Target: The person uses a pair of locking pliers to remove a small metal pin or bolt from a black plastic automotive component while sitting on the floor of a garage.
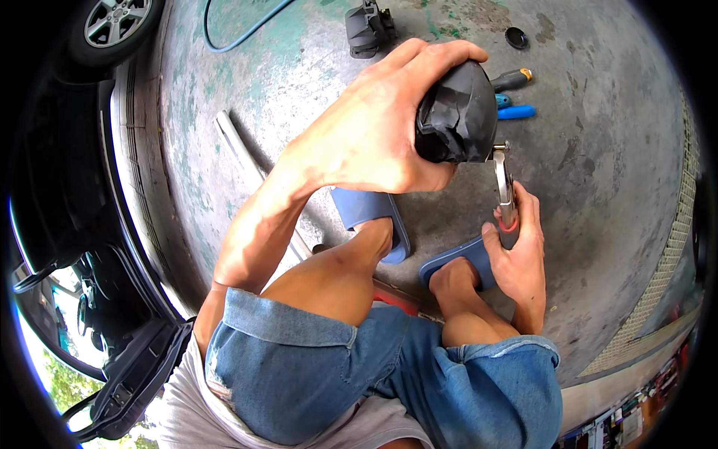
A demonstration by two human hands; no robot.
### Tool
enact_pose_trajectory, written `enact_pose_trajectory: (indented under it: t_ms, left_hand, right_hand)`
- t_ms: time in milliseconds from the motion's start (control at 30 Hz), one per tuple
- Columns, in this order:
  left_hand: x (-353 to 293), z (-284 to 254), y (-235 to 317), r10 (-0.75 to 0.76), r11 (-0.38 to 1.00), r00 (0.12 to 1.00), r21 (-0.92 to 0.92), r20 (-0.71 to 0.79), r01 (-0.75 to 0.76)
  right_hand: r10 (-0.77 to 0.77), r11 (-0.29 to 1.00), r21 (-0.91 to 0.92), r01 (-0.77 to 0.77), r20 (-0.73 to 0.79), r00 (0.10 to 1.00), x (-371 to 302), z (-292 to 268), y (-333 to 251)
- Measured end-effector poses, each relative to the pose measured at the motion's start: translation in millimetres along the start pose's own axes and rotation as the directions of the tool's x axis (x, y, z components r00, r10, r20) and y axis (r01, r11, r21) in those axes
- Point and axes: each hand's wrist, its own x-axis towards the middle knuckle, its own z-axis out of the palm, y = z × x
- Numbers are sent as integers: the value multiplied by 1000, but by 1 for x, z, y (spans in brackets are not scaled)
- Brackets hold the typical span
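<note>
My left hand (378, 123) is wrapped around a rounded black plastic housing (471, 112), its surface faceted and glossy, held up over the floor. A small brass-coloured bolt or pin (502, 147) sticks out at the lower right edge of the housing. My right hand (520, 247) grips a pair of pliers (505, 191) with metal jaws and red-and-dark handles. The jaws point up and meet the bolt or sit right at it; I cannot tell if they are clamped on it. The far side of the housing is hidden.
Beyond my hands on the concrete floor lie a black-handled tool (512, 79), a blue-handled tool (516, 113), a round black cap (516, 37) and a black plastic part (365, 30). A metal tube (238, 146) lies at left, near a black car (67, 187). A blue hose (247, 36) curves behind.
</note>
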Motion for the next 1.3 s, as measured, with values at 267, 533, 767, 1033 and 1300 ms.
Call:
enact_pose_trajectory:
  t_ms: [267,533,767,1033,1300]
  left_hand:
    - [0,0,7,38,999,999,26,-19,-38]
    - [-3,4,8,31,998,997,49,-65,-28]
    - [-3,5,8,50,997,998,55,-43,-47]
    - [-4,6,8,23,999,999,50,-48,-21]
    - [-4,8,10,8,999,999,46,-39,-6]
  right_hand:
    - [-113,992,-72,108,-66,991,-2,1,-2]
    - [-90,996,-25,88,-95,991,-3,2,-5]
    - [-137,988,-82,128,-110,985,-3,1,-7]
    - [-172,981,-112,158,-135,976,-1,2,-2]
    - [-156,982,-132,136,-157,975,-1,3,1]
